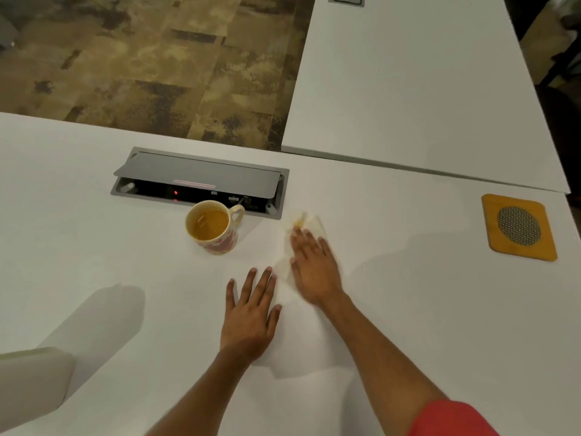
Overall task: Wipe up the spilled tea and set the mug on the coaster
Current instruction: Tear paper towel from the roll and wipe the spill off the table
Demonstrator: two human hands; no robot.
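Observation:
A cream mug (213,228) with a red pattern stands upright on the white table (94,253), part full of amber tea, its handle pointing right. To its right, my right hand (314,269) lies flat, fingers together, pressing a white paper tissue (306,221) onto the table; the tissue's far end is stained yellow. My left hand (251,313) rests flat on the table just left of the tissue, fingers spread, holding nothing. The square wooden coaster (518,228) with a round metal mesh centre lies far right, near the table's edge.
An open grey power-socket box (201,180) is set into the table just behind the mug. A second white table (408,80) adjoins at the back right. A pale chair back (31,382) sits at the lower left. Patterned carpet (141,58) lies beyond.

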